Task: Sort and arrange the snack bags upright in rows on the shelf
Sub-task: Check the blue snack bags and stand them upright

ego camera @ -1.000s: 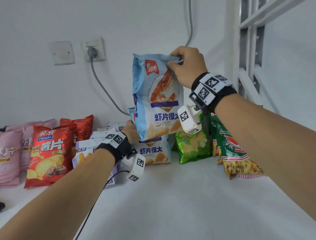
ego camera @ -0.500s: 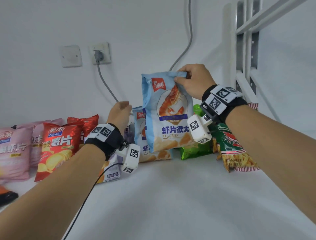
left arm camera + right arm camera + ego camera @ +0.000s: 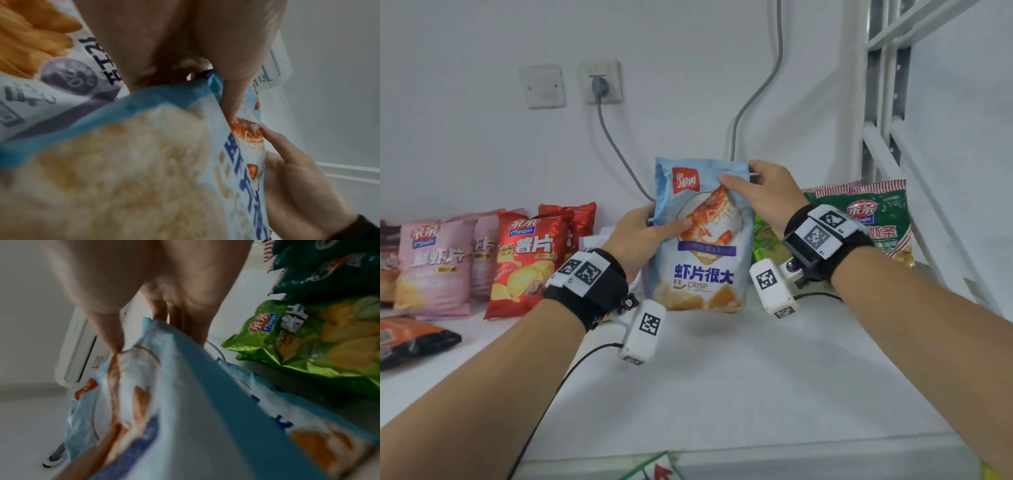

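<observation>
A light blue shrimp-chip bag (image 3: pixel 702 240) stands upright mid-shelf, its bottom near the white shelf (image 3: pixel 722 377). My right hand (image 3: pixel 753 192) pinches its top right corner, thumb on the front. My left hand (image 3: pixel 650 233) grips its left edge, thumb across the front. In the left wrist view the blue bag (image 3: pixel 144 162) fills the frame and my left thumb (image 3: pixel 232 97) presses on it. In the right wrist view my right thumb (image 3: pixel 111 337) pinches the blue bag (image 3: pixel 164 402). A second blue bag (image 3: pixel 257 391) lies behind it.
At the left stand pink bags (image 3: pixel 434 267) and red chip bags (image 3: pixel 530 263); an orange-and-black bag (image 3: pixel 410 339) lies flat in front. A green chip bag (image 3: pixel 767 243) and a dark green striped bag (image 3: pixel 876 219) stand right. A grey cable (image 3: pixel 616 147) runs from the wall socket. White rails (image 3: pixel 887 137) rise at the right.
The blue bag has come down from high against the wall to the shelf. My left hand has left the bags behind and taken hold of its left edge.
</observation>
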`<state>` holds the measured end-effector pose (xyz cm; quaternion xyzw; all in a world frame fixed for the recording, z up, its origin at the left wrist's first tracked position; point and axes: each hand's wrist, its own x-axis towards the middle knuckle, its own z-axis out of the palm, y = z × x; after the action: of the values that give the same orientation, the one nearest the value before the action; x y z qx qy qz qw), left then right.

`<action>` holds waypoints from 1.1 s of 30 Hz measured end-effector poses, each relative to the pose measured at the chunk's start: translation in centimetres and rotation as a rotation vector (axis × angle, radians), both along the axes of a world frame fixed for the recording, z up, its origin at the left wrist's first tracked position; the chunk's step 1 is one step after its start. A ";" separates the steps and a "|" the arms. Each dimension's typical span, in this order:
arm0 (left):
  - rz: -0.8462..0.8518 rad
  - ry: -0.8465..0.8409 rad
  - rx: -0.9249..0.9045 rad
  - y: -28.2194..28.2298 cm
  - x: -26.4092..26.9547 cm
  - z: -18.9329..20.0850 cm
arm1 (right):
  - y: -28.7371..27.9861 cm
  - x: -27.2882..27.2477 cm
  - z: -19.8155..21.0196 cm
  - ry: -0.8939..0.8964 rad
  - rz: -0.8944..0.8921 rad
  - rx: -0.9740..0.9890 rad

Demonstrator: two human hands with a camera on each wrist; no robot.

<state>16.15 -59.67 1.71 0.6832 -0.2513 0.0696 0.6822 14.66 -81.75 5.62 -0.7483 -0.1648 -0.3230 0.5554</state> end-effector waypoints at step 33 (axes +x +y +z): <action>0.363 -0.014 0.003 1.3 -0.5 -0.7 | 1.3 -1.0 -5.7 0.365 0.456 0.177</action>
<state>15.64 -58.35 1.01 0.7179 -0.1287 0.1957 0.6555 13.69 -80.48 -0.10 -0.6863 -0.1971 -0.0635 0.6972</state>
